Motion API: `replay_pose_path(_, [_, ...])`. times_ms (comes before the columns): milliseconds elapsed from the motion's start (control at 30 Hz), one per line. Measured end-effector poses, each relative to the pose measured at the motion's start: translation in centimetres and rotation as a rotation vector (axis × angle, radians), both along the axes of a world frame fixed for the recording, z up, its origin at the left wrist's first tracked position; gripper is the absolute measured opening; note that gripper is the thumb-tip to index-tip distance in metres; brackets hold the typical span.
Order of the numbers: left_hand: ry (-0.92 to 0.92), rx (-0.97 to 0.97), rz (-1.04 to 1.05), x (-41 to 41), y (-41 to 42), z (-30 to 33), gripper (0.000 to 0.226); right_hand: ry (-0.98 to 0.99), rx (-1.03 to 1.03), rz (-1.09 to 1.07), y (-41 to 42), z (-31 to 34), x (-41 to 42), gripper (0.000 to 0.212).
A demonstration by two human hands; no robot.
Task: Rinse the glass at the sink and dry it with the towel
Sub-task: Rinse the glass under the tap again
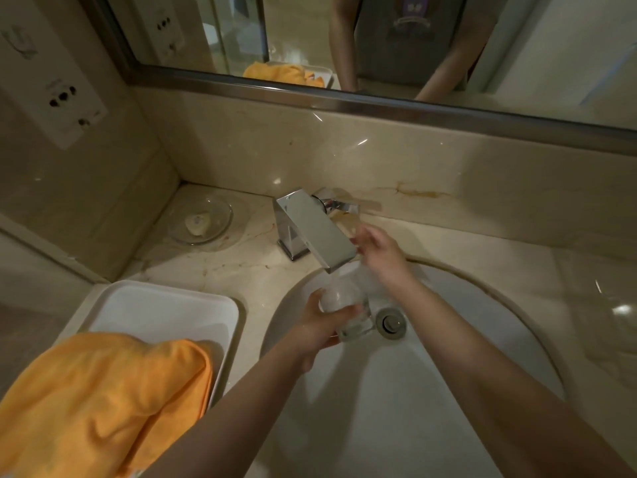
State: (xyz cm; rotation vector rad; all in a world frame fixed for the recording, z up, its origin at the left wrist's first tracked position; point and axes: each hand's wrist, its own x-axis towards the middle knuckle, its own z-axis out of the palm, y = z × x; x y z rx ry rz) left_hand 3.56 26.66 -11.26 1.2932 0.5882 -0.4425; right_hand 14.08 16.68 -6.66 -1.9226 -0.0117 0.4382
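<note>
1. The left hand [319, 326] is closed around one clear drinking glass [348, 312]; the fingers wrap its side, and the thumb lies across the part nearest the camera.
2. The right hand [377, 251] is at the right side of the square chrome faucet [315, 225], near its spout end. The fingers are loosely curled; I cannot tell if they grip anything, because this hand is blurred.
3. The glass is over the white oval sink basin [431, 391], just under the tip of the spout and beside the round metal drain [390, 322]. It is tilted: its long axis runs from upper left to lower right, and the thick base points toward the drain. The mouth end is hidden by blur and the hand.
4. One orange cloth towel [103, 401] lies at the left, draped over the near part of one white rectangular tray [162, 305] on the beige marble counter [241, 263].
5. One round clear glass dish [201, 220] with a pale piece of soap stands in the far left corner, well apart from the glass.
6. One framed wall mirror [379, 46] above the counter reflects the towel and two arms.
</note>
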Motion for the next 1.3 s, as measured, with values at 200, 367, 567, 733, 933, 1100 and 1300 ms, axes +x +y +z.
replay_pose_path(200, [0.003, -0.066, -0.01, 0.7, 0.2, -1.2, 0.067, 0.404, 0.095, 0.065, -1.8, -2.5, -4.8, 0.044])
replay_pose_path(367, [0.038, -0.068, 0.015, 1.4, -0.8, -1.5, 0.091, 0.447, 0.13, 0.064, -0.8, -3.6, -6.4, 0.052])
replay_pose_path(567, [0.069, 0.01, 0.11, 1.4, -1.9, -1.7, 0.068, 0.374, 0.142, 0.003, -0.2, -3.9, -7.0, 0.065])
replay_pose_path(733, [0.059, -0.039, 0.153, 1.1, -1.2, -0.4, 0.079, 0.404, 0.204, -0.02, 0.2, -4.2, -7.9, 0.069])
replay_pose_path(933, [0.136, -0.188, 0.315, 2.5, 0.6, 0.2, 0.058, 0.463, 0.339, -0.006, 0.3, -4.7, -9.4, 0.05])
replay_pose_path(1100, [0.042, 0.186, 0.267, 2.9, -1.1, -0.1, 0.042, 0.432, 0.296, -0.055, 0.5, -4.6, -8.7, 0.056])
replay_pose_path(1300, [-0.013, 0.315, 0.175, 2.9, -1.4, 0.4, 0.033, 0.415, 0.32, -0.065, 0.3, -4.7, -8.7, 0.049])
